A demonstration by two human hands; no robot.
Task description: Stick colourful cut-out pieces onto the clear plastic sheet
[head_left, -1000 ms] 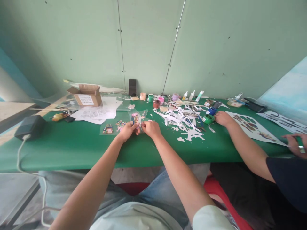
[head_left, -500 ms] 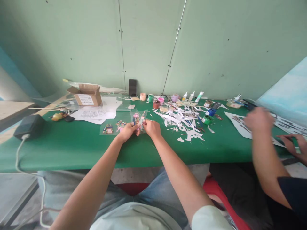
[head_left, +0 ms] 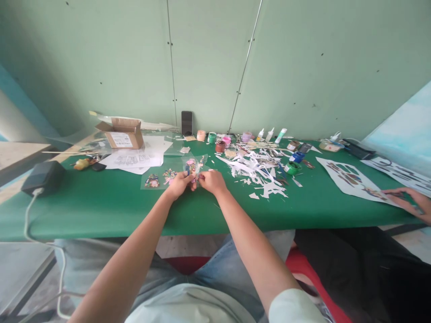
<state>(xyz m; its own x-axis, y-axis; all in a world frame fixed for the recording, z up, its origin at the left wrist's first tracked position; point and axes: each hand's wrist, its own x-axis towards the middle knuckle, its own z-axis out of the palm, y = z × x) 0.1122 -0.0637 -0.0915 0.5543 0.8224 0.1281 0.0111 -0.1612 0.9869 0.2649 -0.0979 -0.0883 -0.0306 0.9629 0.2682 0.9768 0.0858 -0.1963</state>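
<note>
Between my hands is a clear plastic sheet with colourful printed figures (head_left: pixel 190 165), lifted a little off the green table. My left hand (head_left: pixel 179 185) is closed on its left side, thumb on top. The fingers of my right hand (head_left: pixel 213 181) pinch its right edge; exactly what lies under the fingertips is hidden. Just left of my left hand, another clear sheet (head_left: pixel 158 185) lies flat, with a colourful cut-out picture (head_left: pixel 152 181) and a cluster of small bright pieces (head_left: pixel 169 175) on it.
White paper scraps (head_left: pixel 259 168) spread right of my hands, with paint jars (head_left: pixel 220 146) and glue bottles (head_left: pixel 270 134) behind. A cardboard box (head_left: pixel 124 137) sits on papers at back left, near a black adapter (head_left: pixel 45 175). A co-worker's hand (head_left: pixel 412 204) rests at far right beside a printed sheet (head_left: pixel 332 179).
My hands stay nearly in place, with the plastic sheet shifting slightly between them. At the right, the co-worker's nearer arm has left the view, uncovering the printed sheet.
</note>
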